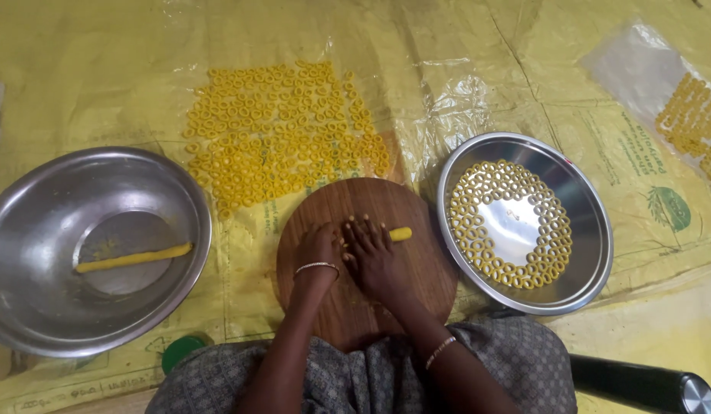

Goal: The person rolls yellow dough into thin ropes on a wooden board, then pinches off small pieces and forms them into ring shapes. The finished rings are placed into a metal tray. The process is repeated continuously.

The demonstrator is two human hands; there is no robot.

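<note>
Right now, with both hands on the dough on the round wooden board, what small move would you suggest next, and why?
Probably roll on outward: both hands, left and right, press the yellow dough rope on the round wooden board, and only a short, thick end shows, stubbier than the thin yellow rope lying in the steel bowl.

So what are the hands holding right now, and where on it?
Nothing is gripped: the left hand and right hand press flat on a yellow dough rope on the round wooden board; only its right end shows.
</note>
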